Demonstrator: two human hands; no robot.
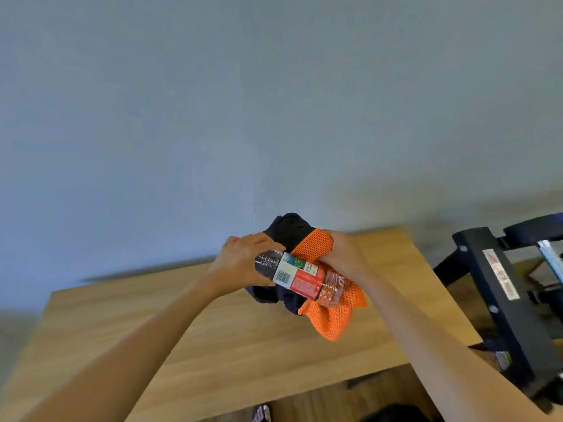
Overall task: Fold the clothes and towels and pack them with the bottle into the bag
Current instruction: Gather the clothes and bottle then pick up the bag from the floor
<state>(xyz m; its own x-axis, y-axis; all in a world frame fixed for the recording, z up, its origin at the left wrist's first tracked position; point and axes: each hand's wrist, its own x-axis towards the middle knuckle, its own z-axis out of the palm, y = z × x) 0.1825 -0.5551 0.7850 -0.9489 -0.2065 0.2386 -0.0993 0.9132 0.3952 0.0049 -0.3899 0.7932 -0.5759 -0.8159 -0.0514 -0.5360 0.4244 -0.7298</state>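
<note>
A clear plastic bottle (300, 277) with a red and white label lies sideways in the air above the wooden table (182, 324). My left hand (243, 263) grips its dark end. My right hand (341, 254) clutches an orange mesh cloth (332, 315) that hangs under and behind the bottle. A bundle of dark fabric (288, 229) is bunched between both hands, behind the bottle. Whether the dark fabric is a garment or the bag cannot be told. All of it is held clear of the tabletop.
A black metal frame (499, 300) with a worn label stands off the table's right edge. A grey wall (243, 102) rises behind the table. Wooden floor (335, 403) shows below the table's near edge.
</note>
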